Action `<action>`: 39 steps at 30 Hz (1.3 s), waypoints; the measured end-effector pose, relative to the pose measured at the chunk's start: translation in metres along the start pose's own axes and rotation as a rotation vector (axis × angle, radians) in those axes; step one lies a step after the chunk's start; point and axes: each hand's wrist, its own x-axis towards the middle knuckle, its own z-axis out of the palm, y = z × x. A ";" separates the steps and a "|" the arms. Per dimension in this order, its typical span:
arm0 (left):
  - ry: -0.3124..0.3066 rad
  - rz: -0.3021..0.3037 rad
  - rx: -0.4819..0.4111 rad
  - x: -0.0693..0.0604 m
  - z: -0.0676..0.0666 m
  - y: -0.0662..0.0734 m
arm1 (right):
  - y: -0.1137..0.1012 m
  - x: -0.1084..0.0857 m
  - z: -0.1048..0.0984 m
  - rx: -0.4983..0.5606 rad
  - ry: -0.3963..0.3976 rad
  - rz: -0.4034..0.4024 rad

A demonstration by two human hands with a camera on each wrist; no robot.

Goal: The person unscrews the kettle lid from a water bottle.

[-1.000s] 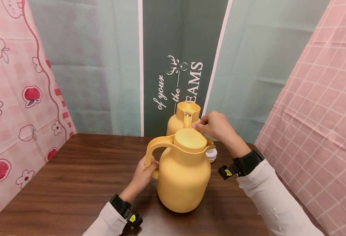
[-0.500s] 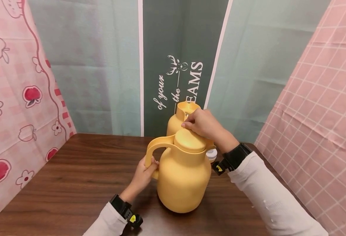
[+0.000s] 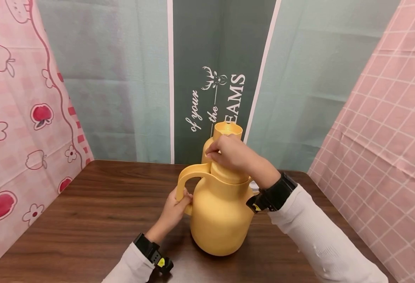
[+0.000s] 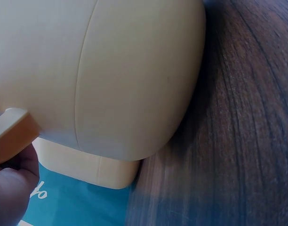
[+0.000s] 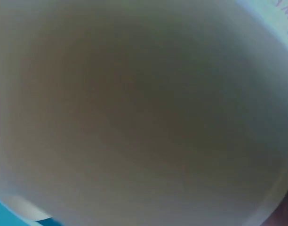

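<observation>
A yellow jug [image 3: 221,216] stands upright on the table, its body filling much of the left wrist view. Its handle [image 3: 182,179] is on the left, and my left hand [image 3: 172,212] grips the handle's lower end; in the left wrist view, fingers [image 4: 28,165] curl behind that end [image 4: 14,136]. My right hand [image 3: 233,155] lies over the jug's round lid [image 3: 225,172], fingers bent at its far left edge. Fingertip contact is partly hidden. The right wrist view shows a blurred, close pale surface [image 5: 144,113].
Directly behind stands a second yellow jug [image 3: 207,147], its top without a lid, partly hidden by my right hand. A white object [image 3: 253,186] is just right of the front jug's neck. Cloths hang behind and at both sides of the wooden table [image 3: 105,204].
My right hand has moved left across the lid, from its back right side to its far left edge, the wrist coming closer to the jug. The left hand keeps its hold on the handle.
</observation>
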 end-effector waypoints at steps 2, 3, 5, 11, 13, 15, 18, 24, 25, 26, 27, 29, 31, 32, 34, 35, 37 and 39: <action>-0.002 -0.008 0.004 -0.001 0.001 0.009 | -0.003 -0.001 0.000 0.002 0.001 -0.022; -0.005 -0.011 0.010 -0.002 0.001 0.013 | -0.004 -0.002 0.001 0.004 0.003 -0.030; -0.007 -0.013 0.013 -0.002 0.002 0.017 | -0.005 -0.003 0.001 0.014 0.009 -0.038; -0.008 -0.018 -0.002 -0.002 0.002 0.013 | -0.006 -0.010 0.001 0.028 -0.006 -0.087; -0.005 -0.025 -0.009 -0.002 0.002 0.012 | -0.007 -0.013 0.001 0.047 -0.013 -0.106; -0.004 -0.032 -0.017 -0.003 0.002 0.012 | -0.006 -0.016 0.003 0.070 -0.008 -0.142; -0.010 -0.030 -0.031 -0.003 0.002 0.013 | -0.006 -0.022 0.005 0.088 0.020 -0.222; -0.006 0.001 -0.020 -0.002 0.003 0.014 | -0.008 -0.031 0.011 0.059 0.138 -0.364; -0.003 0.000 -0.015 -0.001 0.003 0.014 | -0.008 -0.032 0.012 0.055 0.158 -0.377; -0.001 -0.002 -0.009 -0.001 0.003 0.014 | -0.009 -0.034 0.013 0.051 0.178 -0.390; 0.000 -0.007 -0.006 0.000 0.003 0.014 | -0.010 -0.035 0.014 0.047 0.199 -0.402; 0.004 -0.015 -0.001 0.000 0.003 0.015 | -0.011 -0.038 0.016 0.038 0.242 -0.420; 0.009 -0.024 0.008 0.000 0.003 0.015 | -0.012 -0.042 0.018 0.027 0.287 -0.429; 0.011 -0.027 0.009 0.000 0.003 0.015 | -0.013 -0.043 0.020 0.025 0.311 -0.434; 0.013 -0.032 0.013 -0.001 0.003 0.016 | -0.013 -0.047 0.023 0.022 0.357 -0.441; 0.013 -0.035 0.013 0.000 0.003 0.016 | -0.013 -0.049 0.025 0.022 0.379 -0.444; 0.012 -0.038 0.012 0.000 0.003 0.016 | -0.014 -0.052 0.027 0.024 0.415 -0.456; 0.011 -0.040 0.012 -0.001 0.003 0.015 | -0.015 -0.055 0.030 0.027 0.442 -0.471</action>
